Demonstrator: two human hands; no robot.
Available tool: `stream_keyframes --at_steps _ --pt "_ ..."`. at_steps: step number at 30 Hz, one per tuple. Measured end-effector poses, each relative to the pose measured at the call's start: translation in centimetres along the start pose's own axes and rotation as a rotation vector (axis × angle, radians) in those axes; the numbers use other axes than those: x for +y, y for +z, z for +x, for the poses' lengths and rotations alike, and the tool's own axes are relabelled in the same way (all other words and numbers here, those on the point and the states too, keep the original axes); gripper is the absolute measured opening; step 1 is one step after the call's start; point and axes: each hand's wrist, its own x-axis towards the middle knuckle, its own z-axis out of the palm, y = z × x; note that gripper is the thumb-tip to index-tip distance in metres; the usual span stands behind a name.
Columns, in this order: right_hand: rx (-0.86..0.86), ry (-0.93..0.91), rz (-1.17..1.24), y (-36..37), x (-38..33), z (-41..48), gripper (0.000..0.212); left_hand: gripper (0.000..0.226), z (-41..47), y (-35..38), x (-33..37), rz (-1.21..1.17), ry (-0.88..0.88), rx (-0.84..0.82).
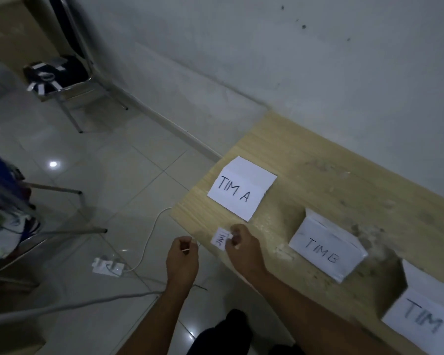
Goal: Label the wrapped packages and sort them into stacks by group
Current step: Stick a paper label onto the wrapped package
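Observation:
On the wooden table point(318, 175) lie three white group signs: "TIM A" point(241, 188) at the left end, a folded "TIM B" point(326, 249) in the middle, and a third "TIM" sign point(426, 321) cut off at the right edge. My right hand point(239, 244) pinches a small white label point(220, 238) with handwriting, just in front of the "TIM A" sign at the table's near edge. Off the table's corner, my left hand point(182, 254) is closed, with something thin and pale between its fingers; I cannot tell what. No wrapped packages are in view.
A white power strip point(108, 266) and its cable lie on the tiled floor point(113, 155) left of the table. A chair point(59, 73) holding a dark bag with white strips stands at the far left. Another chair with cloth sits at the left edge.

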Motion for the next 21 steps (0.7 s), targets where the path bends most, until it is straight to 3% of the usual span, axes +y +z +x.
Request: stream_keyframes --at_steps 4,11,15,18,21 --pt "0.12 0.324 0.445 -5.2 2.4 -3.7 0.027 0.014 -2.2 3.4 0.1 0.06 -0.011 -0.254" --pt "0.338 0.525 0.692 -11.8 8.0 -10.6 0.022 0.036 -7.9 10.5 0.2 0.078 -0.136 -0.838" --pt "0.414 0.636 0.747 -14.6 10.8 -14.5 0.02 0.027 -10.8 14.7 -0.2 0.156 -0.111 -0.971" --pt "0.469 0.702 0.796 -16.4 13.5 -17.3 0.02 0.041 -12.8 17.7 -0.5 0.251 -0.063 -1.103" --pt "0.569 0.744 0.834 -18.2 16.1 -19.5 0.02 0.037 -14.9 20.0 -0.9 0.353 -0.028 -1.182"
